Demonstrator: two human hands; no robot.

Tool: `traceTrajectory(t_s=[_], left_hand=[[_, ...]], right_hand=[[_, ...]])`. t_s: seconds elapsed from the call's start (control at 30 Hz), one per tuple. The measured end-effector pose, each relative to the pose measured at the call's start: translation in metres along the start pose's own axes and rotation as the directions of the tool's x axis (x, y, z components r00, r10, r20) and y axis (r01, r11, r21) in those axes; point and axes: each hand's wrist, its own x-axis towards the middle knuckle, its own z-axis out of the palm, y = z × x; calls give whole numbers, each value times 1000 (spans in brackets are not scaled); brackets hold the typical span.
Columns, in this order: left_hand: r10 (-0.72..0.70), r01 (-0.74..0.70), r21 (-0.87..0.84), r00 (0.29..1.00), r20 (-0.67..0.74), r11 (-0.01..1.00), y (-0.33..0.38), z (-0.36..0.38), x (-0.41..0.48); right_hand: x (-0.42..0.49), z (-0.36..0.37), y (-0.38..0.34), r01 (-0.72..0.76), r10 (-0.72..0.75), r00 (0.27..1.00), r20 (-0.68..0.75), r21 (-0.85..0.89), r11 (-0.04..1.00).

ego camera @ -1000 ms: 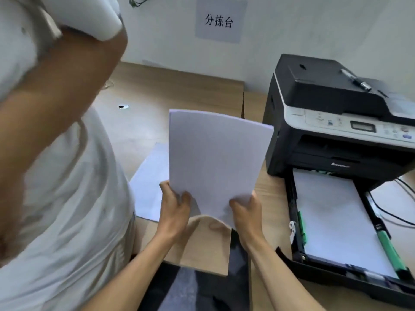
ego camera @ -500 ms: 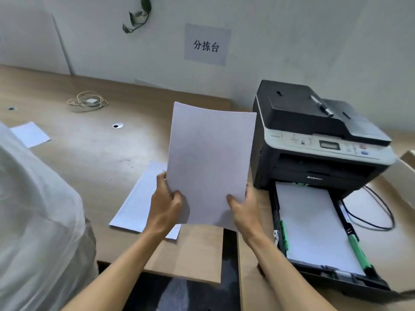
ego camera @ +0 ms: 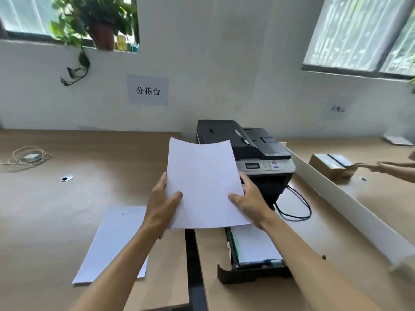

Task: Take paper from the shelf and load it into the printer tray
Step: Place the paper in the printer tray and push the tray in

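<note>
I hold a thin stack of white paper (ego camera: 203, 182) in front of me, tilted up, above the desk. My left hand (ego camera: 162, 205) grips its left edge and my right hand (ego camera: 249, 200) grips its right edge. Behind the sheets stands a black and grey printer (ego camera: 258, 153) with a pen on its lid. The printer's tray (ego camera: 251, 269) is pulled out toward me below my right forearm, with white paper lying in it. The stack hides the tray's far end.
More white sheets (ego camera: 112, 243) lie on the wooden desk (ego camera: 67, 209) at the left. A coiled cable (ego camera: 24, 157) lies far left. A black cord (ego camera: 296, 207) loops right of the printer. Beyond a white divider (ego camera: 350, 205), another person's hand (ego camera: 381, 168) reaches toward a cardboard box (ego camera: 330, 164).
The person in white at my left has gone from view. My view has lifted toward the wall. I have carried the paper rightward, over the tray's far end, and my hands moved up its sides.
</note>
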Motion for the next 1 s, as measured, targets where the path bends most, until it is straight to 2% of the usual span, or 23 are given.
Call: traceTrajectory(t_s=[0.23,0.43,0.73,1.0], left_hand=[[-75,79,-40,994,77,996,-2,74,-20],[-143,148,-26,979,145,989,-16,131,-26],[-343,334,89,934,103,938,-65,236,-58],[-454,441,145,888,71,886,-107,280,-40]], right_hand=[[-28,-63,31,-170,171,985,-28,35,985],[-24,-106,79,-247,248,968,-24,55,968],[-14,-167,186,-398,398,913,83,-24,917],[21,-175,250,-469,471,876,109,-45,882]])
